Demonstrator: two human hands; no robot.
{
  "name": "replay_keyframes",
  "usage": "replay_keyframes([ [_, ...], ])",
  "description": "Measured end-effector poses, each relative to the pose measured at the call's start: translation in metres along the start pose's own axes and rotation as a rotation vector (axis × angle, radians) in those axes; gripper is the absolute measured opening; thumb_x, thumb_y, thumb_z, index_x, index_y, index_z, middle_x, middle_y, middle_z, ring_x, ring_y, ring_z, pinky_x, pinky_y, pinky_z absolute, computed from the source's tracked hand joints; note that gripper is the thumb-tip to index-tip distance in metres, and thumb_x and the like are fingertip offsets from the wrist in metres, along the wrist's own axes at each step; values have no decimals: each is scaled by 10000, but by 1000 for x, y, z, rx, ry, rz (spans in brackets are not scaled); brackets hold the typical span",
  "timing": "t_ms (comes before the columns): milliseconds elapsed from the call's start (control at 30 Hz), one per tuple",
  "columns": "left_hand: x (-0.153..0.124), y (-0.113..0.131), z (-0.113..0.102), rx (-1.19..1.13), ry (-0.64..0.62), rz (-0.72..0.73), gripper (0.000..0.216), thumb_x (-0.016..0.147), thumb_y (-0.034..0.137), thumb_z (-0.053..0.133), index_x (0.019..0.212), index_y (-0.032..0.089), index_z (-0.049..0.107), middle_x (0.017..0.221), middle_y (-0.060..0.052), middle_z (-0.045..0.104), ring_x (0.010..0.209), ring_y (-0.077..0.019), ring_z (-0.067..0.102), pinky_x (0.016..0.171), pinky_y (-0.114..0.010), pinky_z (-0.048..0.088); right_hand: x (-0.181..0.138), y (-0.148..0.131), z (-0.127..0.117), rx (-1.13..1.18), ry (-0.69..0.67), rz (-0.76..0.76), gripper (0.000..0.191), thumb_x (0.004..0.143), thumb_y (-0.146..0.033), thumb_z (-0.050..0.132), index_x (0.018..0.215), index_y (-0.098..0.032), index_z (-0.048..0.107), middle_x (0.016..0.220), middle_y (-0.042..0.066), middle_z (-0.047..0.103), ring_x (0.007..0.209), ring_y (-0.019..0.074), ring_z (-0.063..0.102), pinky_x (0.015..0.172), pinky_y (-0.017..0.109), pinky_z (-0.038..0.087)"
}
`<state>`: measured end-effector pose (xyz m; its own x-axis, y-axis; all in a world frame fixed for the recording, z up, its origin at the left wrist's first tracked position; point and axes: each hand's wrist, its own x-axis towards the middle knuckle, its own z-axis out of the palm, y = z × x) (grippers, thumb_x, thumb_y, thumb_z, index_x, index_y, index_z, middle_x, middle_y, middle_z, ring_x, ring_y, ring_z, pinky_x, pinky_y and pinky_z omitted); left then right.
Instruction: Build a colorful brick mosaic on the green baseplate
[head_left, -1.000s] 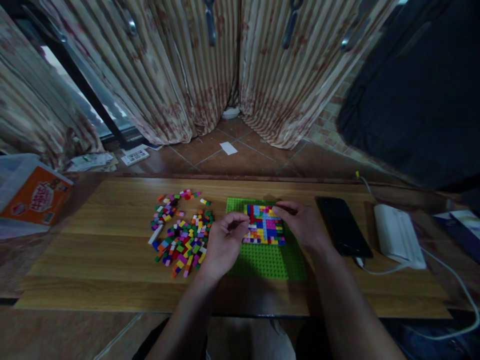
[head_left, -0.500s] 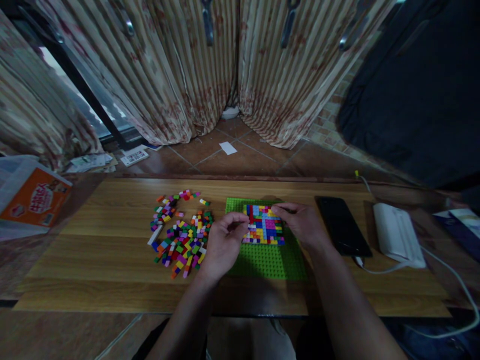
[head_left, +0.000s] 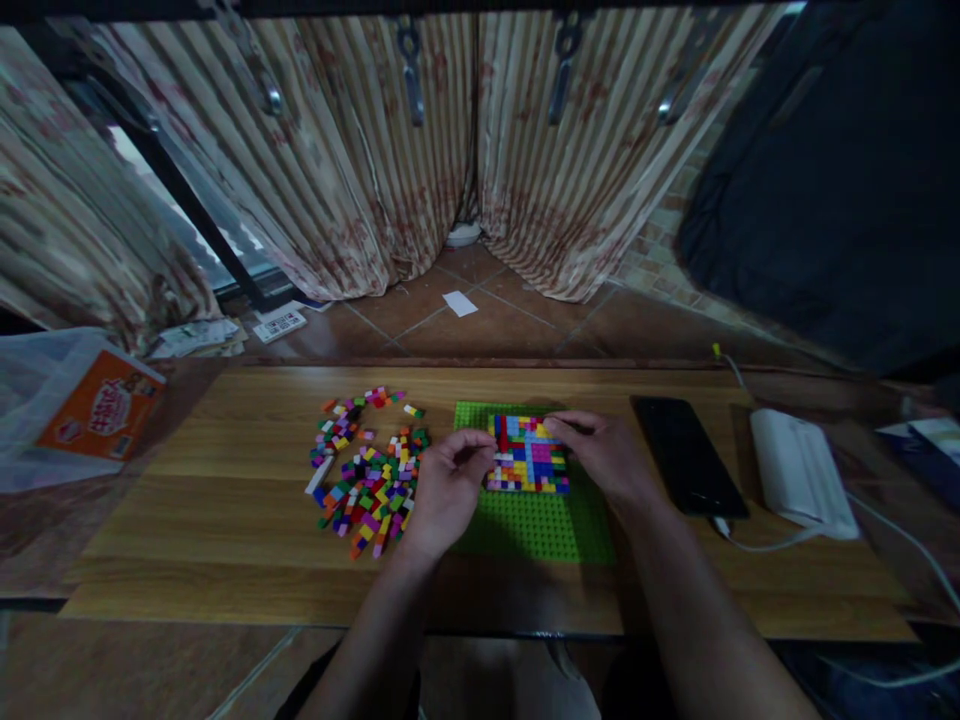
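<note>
A rectangular panel of small multicoloured toy bricks (head_left: pixel 531 462) lies over the upper part of a green studded baseplate (head_left: pixel 544 530). Whether the panel is pressed onto the studs or slightly raised, I cannot tell. My left hand (head_left: pixel 450 490) is at the panel's left edge, thumb and forefinger closed on it, the other fingers curled. At the upper right corner, the thumb and fingers of my right hand (head_left: pixel 606 455) close on the panel's edge. Fingertips hide small parts of both edges. Left of my left hand spreads a pile of loose toy bricks (head_left: pixel 375 490).
Right of the baseplate lie a black phone (head_left: pixel 688 455) with a cable and a white power bank-like box (head_left: pixel 801 470). The wooden table (head_left: pixel 202 520) has its near edge before my knees. A clear plastic bin (head_left: pixel 45 350) with an orange label stands left; curtains (head_left: pixel 360 170) hang behind.
The whole view has tilted a little, so everything sits slightly lower in the picture. Both hands keep their places at the panel; no brick has visibly moved.
</note>
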<state>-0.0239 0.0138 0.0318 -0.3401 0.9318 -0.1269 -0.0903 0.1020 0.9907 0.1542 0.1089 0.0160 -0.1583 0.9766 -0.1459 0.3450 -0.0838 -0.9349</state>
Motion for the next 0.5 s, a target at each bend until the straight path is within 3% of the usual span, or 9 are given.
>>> replay_keyframes([
  [133, 5, 2, -15, 22, 90, 53, 110, 740, 237, 671, 805, 156, 706, 738, -7, 684, 709, -138, 613, 704, -247, 474, -1, 5, -5, 96, 32, 52, 505, 768, -619, 602, 928, -164, 753, 875, 86, 742, 691, 168, 643, 593, 279, 498],
  [233, 12, 2, -34, 129, 173, 96, 133, 753, 242, 659, 845, 160, 709, 773, -15, 698, 720, -150, 622, 698, -254, 472, -2, 5, -6, 38, 63, 48, 517, 762, -624, 599, 908, -152, 749, 814, 86, 732, 663, 177, 634, 569, 285, 495],
  [400, 31, -4, -70, 500, 379, 197, 177, 796, 171, 580, 929, 161, 697, 894, -61, 719, 847, -199, 660, 822, -320, 501, -3, 2, -7, -108, 44, -33, 453, 764, -582, 613, 839, -159, 756, 702, 68, 721, 652, 220, 663, 580, 313, 499],
  [500, 41, -7, -84, 791, 393, 282, 302, 814, 100, 509, 1043, 176, 690, 1070, -102, 705, 1000, -230, 644, 928, -367, 487, 0, 8, -11, -174, 90, -52, 450, 778, -582, 611, 877, -171, 764, 710, 75, 734, 680, 250, 684, 586, 332, 507],
])
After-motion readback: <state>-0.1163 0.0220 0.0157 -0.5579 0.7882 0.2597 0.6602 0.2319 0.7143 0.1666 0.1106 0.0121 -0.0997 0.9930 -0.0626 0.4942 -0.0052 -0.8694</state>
